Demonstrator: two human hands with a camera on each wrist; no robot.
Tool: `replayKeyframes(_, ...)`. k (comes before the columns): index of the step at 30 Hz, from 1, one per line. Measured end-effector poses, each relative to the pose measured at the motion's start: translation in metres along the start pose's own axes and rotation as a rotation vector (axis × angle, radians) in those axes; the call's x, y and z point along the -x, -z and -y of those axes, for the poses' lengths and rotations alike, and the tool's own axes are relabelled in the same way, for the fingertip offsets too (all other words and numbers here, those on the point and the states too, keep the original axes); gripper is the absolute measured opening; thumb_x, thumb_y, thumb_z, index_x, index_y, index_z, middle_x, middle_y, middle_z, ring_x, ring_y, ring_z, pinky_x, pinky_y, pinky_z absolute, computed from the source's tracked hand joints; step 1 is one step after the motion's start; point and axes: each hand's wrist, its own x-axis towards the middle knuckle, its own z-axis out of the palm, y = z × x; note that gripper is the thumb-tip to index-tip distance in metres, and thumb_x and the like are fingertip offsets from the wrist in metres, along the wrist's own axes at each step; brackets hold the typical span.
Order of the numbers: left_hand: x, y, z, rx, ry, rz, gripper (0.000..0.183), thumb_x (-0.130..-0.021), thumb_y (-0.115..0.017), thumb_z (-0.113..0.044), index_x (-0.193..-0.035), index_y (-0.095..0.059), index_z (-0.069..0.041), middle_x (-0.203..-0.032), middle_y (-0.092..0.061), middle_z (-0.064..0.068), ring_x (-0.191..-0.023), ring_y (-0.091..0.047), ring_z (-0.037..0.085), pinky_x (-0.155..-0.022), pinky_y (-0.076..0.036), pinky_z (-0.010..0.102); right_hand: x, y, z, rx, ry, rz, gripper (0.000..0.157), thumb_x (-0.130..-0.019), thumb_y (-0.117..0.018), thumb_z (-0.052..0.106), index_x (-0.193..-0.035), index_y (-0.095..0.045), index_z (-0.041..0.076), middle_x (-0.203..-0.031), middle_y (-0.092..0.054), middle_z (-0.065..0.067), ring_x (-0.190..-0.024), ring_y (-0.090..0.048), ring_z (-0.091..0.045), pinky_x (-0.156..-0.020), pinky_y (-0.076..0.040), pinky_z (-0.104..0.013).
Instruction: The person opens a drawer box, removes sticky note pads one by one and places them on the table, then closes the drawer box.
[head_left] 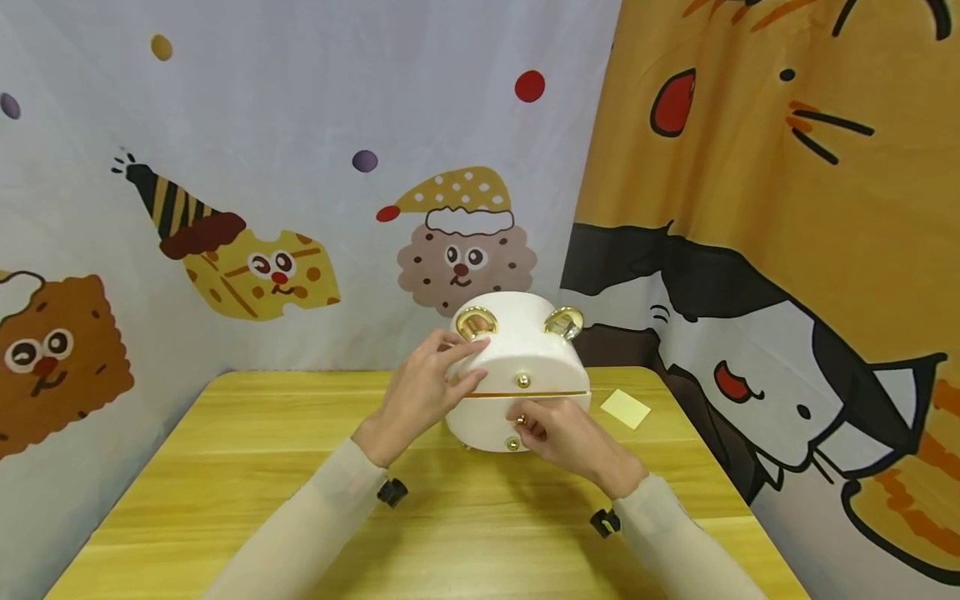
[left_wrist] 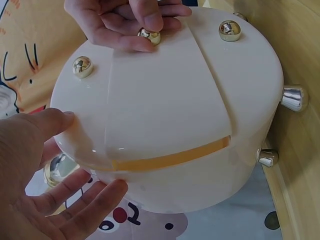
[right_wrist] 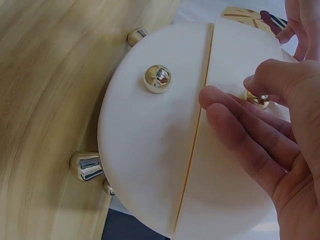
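Note:
A white rounded storage box (head_left: 517, 340) with gold ears and drawers stands on small gold feet. My right hand (head_left: 566, 437) pinches the middle drawer's gold knob (left_wrist: 149, 36) between thumb and fingers. That middle drawer (left_wrist: 167, 100) juts out a little from the front, and a narrow opening shows along its side in the left wrist view. My left hand (head_left: 423, 387) rests against the box's left side near the ear (head_left: 476, 322), its fingers spread and fairly straight. Above and below the pinched knob are an upper knob (head_left: 523, 380) and a lower knob (head_left: 513, 443).
A yellow sticky note (head_left: 626, 408) lies right of the box on the wooden table (head_left: 300, 467). Close behind the table hangs a cloth with cartoon prints (head_left: 292, 108); another orange cloth (head_left: 735, 192) hangs along the right.

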Motion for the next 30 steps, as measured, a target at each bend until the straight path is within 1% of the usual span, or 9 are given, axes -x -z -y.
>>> replayKeyframes(2, 0.000, 0.000, 0.000, 0.003, 0.000, 0.003, 0.044, -0.107, -0.090, -0.032, -0.149, -0.082, -0.023, -0.131, -0.073, 0.010, -0.103, -0.078, 0.021, -0.069, -0.062, 0.026, 0.001, 0.001, 0.001, -0.002, 0.001, 0.000, 0.027, -0.094, -0.091, -0.005, -0.114, -0.081, 0.009, -0.094, -0.084, 0.002, -0.077, -0.076, -0.001, -0.071, -0.062, -0.012)
replayKeyframes(7, -0.001, 0.000, -0.001, 0.007, -0.001, 0.008, 0.043, -0.107, -0.090, -0.031, -0.149, -0.082, -0.022, -0.131, -0.073, 0.010, -0.101, -0.077, 0.020, -0.069, -0.061, 0.025, 0.003, 0.003, 0.005, 0.009, 0.002, 0.002, 0.027, -0.094, -0.091, -0.005, -0.115, -0.082, 0.009, -0.093, -0.085, 0.002, -0.077, -0.076, -0.001, -0.070, -0.062, -0.012)
replayKeyframes(13, -0.002, 0.001, -0.001, 0.000, -0.010, 0.005, 0.043, -0.107, -0.090, -0.031, -0.149, -0.082, -0.022, -0.131, -0.073, 0.010, -0.099, -0.077, 0.020, -0.068, -0.061, 0.025, 0.005, 0.007, 0.013, 0.001, -0.006, 0.010, 0.027, -0.095, -0.091, -0.005, -0.117, -0.083, 0.009, -0.095, -0.086, 0.001, -0.077, -0.078, -0.002, -0.072, -0.062, -0.009)
replayKeyframes(20, -0.002, 0.001, 0.000, -0.004, 0.001, 0.023, 0.043, -0.107, -0.089, -0.032, -0.149, -0.082, -0.022, -0.131, -0.073, 0.010, -0.082, -0.067, 0.015, -0.065, -0.055, 0.021, 0.009, 0.009, 0.020, 0.005, 0.026, -0.003, 0.028, -0.093, -0.090, -0.006, -0.116, -0.082, 0.009, -0.095, -0.085, 0.002, -0.078, -0.076, 0.000, -0.072, -0.063, -0.011)
replayKeyframes(25, -0.003, 0.001, 0.001, -0.007, 0.006, 0.036, 0.044, -0.107, -0.089, -0.032, -0.150, -0.082, -0.023, -0.131, -0.073, 0.010, -0.082, -0.065, 0.013, -0.065, -0.055, 0.021, 0.013, 0.010, 0.024, 0.000, 0.028, -0.007, 0.028, -0.093, -0.089, -0.007, -0.114, -0.082, 0.009, -0.094, -0.084, 0.003, -0.077, -0.074, 0.002, -0.071, -0.061, -0.009)
replayKeyframes(30, -0.003, 0.003, 0.000, 0.002, 0.009, 0.050, 0.045, -0.107, -0.090, -0.031, -0.151, -0.081, -0.023, -0.131, -0.072, 0.011, -0.083, -0.067, 0.016, -0.065, -0.056, 0.021, 0.016, 0.008, 0.027, 0.010, 0.064, -0.028, 0.028, -0.091, -0.090, -0.007, -0.113, -0.081, 0.009, -0.092, -0.084, 0.003, -0.076, -0.075, 0.002, -0.071, -0.060, -0.008)
